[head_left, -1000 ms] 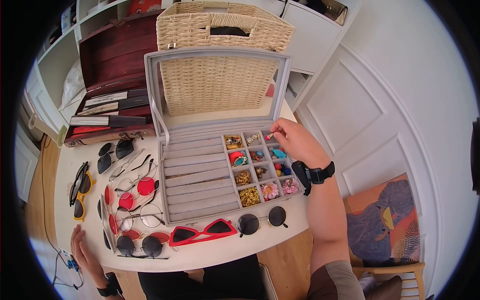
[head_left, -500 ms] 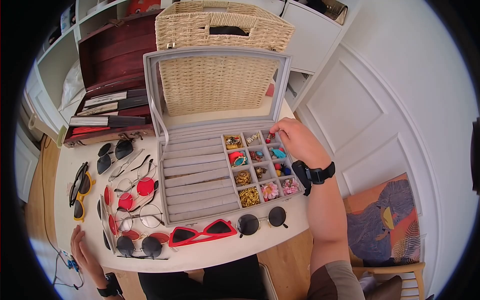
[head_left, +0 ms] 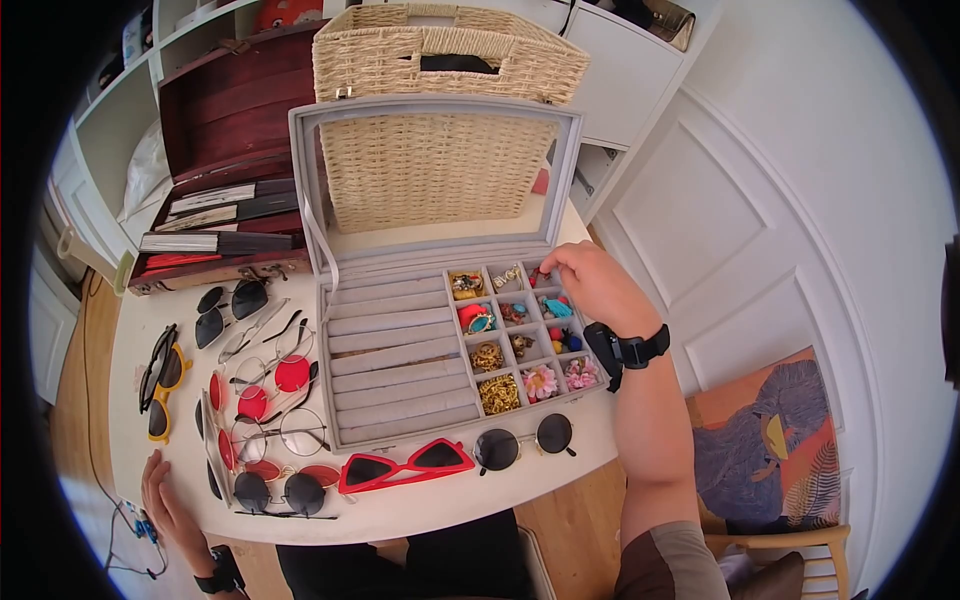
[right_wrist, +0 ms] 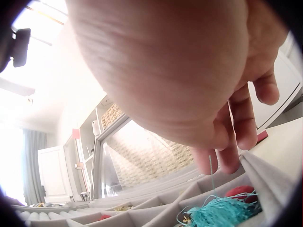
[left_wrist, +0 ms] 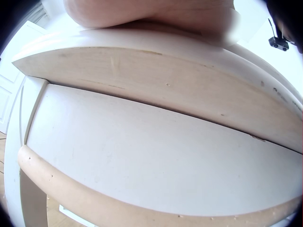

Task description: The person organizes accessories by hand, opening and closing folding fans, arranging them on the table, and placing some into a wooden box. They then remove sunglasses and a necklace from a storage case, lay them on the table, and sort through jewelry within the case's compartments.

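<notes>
My right hand (head_left: 598, 285) reaches into the back right compartment of the grey jewelry box (head_left: 400, 435). Its thumb and index finger pinch a small dark red piece of jewelry (head_left: 536, 276), low in that compartment. In the right wrist view the fingertips (right_wrist: 229, 163) point down behind a divider, which hides the piece; the other fingers hang loosely. In front of them lies a turquoise tassel (right_wrist: 222, 210), beside something red (right_wrist: 241, 191). My left hand (head_left: 170, 500) rests at the table's front left edge, holding nothing; the left wrist view shows only part of it above the tabletop.
The box's windowed lid (head_left: 300, 180) stands up against a woven basket (head_left: 440, 60). Several sunglasses, including a red pair (head_left: 405, 465), lie left and in front. A dark red case (head_left: 225, 120) stands at the back left. Gold chains (head_left: 498, 394) and pink flowers (head_left: 540, 381) fill nearer compartments.
My right hand has lowered the red piece from above the back right compartment down into it. My left hand stays still at the table edge.
</notes>
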`<state>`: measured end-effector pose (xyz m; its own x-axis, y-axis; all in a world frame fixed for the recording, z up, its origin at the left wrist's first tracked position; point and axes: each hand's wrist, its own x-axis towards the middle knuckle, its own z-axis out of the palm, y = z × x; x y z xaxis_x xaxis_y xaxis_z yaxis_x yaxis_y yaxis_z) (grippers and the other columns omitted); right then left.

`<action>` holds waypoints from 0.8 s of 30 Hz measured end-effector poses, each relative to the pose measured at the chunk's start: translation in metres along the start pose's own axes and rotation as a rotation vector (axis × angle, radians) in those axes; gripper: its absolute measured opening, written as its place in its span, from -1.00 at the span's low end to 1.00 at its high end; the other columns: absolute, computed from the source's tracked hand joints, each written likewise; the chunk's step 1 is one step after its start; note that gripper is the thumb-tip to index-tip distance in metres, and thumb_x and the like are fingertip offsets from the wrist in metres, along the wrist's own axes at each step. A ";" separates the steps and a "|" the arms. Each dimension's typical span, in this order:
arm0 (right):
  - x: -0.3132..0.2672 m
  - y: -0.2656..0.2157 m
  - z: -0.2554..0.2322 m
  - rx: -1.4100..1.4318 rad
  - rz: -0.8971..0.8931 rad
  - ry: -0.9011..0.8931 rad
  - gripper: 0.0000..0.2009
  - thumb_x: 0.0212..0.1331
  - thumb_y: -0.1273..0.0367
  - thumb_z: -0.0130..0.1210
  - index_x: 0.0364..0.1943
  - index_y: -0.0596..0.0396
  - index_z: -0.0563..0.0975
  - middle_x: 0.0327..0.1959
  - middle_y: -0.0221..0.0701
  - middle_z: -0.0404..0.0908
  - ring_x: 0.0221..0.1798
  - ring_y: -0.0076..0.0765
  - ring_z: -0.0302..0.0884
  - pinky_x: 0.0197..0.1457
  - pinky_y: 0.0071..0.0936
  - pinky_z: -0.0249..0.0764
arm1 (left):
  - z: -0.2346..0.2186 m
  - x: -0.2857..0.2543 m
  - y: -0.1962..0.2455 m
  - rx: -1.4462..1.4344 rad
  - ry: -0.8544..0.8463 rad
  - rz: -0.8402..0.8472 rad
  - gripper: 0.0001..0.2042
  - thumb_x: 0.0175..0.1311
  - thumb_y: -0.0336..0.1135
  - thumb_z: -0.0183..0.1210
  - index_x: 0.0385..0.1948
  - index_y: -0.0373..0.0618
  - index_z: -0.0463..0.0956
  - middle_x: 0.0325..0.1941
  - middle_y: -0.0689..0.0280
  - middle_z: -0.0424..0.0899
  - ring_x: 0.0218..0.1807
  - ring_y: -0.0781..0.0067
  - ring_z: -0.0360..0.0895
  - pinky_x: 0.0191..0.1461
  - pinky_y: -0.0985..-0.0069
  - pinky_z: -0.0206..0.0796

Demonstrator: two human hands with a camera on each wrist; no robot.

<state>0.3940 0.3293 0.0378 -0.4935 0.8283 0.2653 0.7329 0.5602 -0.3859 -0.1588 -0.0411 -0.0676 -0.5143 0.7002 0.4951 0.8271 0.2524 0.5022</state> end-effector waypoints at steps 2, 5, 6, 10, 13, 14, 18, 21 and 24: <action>0.000 -0.003 -0.002 -0.015 0.020 -0.023 -0.79 0.28 0.49 -0.04 -0.18 0.13 0.66 -0.28 -0.09 0.68 -0.05 0.02 0.57 0.02 -0.14 0.52 | 0.000 0.000 0.000 0.005 -0.001 0.000 -0.65 0.53 -0.26 -0.18 -0.05 -0.28 0.57 0.26 0.07 0.59 0.31 0.06 0.47 0.43 0.21 0.19; -0.001 -0.005 -0.002 -0.023 0.070 -0.067 -0.79 0.28 0.48 -0.04 -0.19 0.14 0.65 -0.29 -0.11 0.67 -0.05 0.03 0.56 0.02 -0.14 0.52 | 0.000 0.000 -0.002 -0.004 0.005 -0.004 -0.65 0.52 -0.26 -0.18 -0.05 -0.28 0.57 0.26 0.07 0.59 0.31 0.05 0.47 0.43 0.21 0.19; -0.001 -0.005 -0.002 -0.016 0.100 -0.089 -0.80 0.28 0.48 -0.04 -0.20 0.15 0.65 -0.29 -0.11 0.67 -0.05 0.03 0.56 0.01 -0.13 0.51 | 0.000 0.000 -0.003 -0.003 0.005 -0.004 -0.65 0.52 -0.26 -0.18 -0.04 -0.28 0.57 0.26 0.07 0.59 0.31 0.05 0.46 0.43 0.21 0.19; -0.001 -0.006 -0.003 0.006 0.058 -0.034 -0.81 0.26 0.46 -0.02 -0.22 0.14 0.64 -0.28 -0.11 0.67 -0.06 0.03 0.56 -0.01 -0.15 0.50 | 0.000 0.000 -0.005 -0.001 -0.001 -0.005 -0.65 0.53 -0.25 -0.18 -0.04 -0.28 0.57 0.26 0.06 0.58 0.32 0.05 0.46 0.43 0.21 0.19; 0.000 -0.012 -0.009 0.011 0.091 0.014 -0.83 0.24 0.43 0.01 -0.26 0.15 0.64 -0.33 -0.13 0.67 -0.16 0.01 0.59 -0.10 -0.18 0.50 | 0.000 0.000 -0.007 0.005 -0.008 -0.006 -0.64 0.53 -0.24 -0.18 -0.04 -0.28 0.57 0.27 0.06 0.58 0.32 0.04 0.46 0.43 0.20 0.18; 0.000 -0.016 -0.011 0.056 0.095 -0.042 -0.84 0.22 0.41 0.04 -0.28 0.17 0.64 -0.37 -0.15 0.66 -0.22 -0.01 0.59 -0.15 -0.19 0.50 | 0.000 0.000 -0.006 0.005 -0.009 -0.004 -0.64 0.53 -0.24 -0.18 -0.04 -0.28 0.57 0.27 0.06 0.58 0.32 0.04 0.46 0.43 0.20 0.18; -0.005 -0.024 -0.015 0.070 0.099 -0.142 -0.84 0.18 0.38 0.13 -0.34 0.21 0.63 -0.44 -0.21 0.67 -0.35 -0.05 0.61 -0.24 -0.22 0.51 | 0.000 0.000 -0.004 -0.005 -0.009 -0.009 -0.64 0.54 -0.24 -0.18 -0.03 -0.28 0.57 0.27 0.06 0.58 0.33 0.05 0.45 0.43 0.21 0.18; -0.009 -0.015 -0.011 0.044 0.068 -0.161 -0.85 0.15 0.39 0.20 -0.31 0.21 0.64 -0.42 -0.21 0.69 -0.32 -0.09 0.64 -0.21 -0.25 0.54 | -0.001 0.000 -0.003 -0.020 -0.011 -0.011 -0.65 0.54 -0.25 -0.18 -0.03 -0.28 0.57 0.28 0.06 0.58 0.33 0.05 0.45 0.43 0.21 0.18; -0.010 -0.016 -0.013 0.069 0.085 -0.200 -0.85 0.12 0.42 0.24 -0.27 0.19 0.66 -0.39 -0.21 0.71 -0.29 -0.11 0.67 -0.17 -0.28 0.56 | 0.001 0.000 -0.006 -0.016 -0.012 -0.009 -0.65 0.54 -0.25 -0.17 -0.03 -0.28 0.57 0.27 0.06 0.58 0.33 0.06 0.45 0.43 0.21 0.18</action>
<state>0.3932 0.3114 0.0525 -0.5191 0.8531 0.0515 0.7457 0.4815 -0.4606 -0.1634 -0.0419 -0.0707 -0.5192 0.7059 0.4817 0.8185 0.2486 0.5179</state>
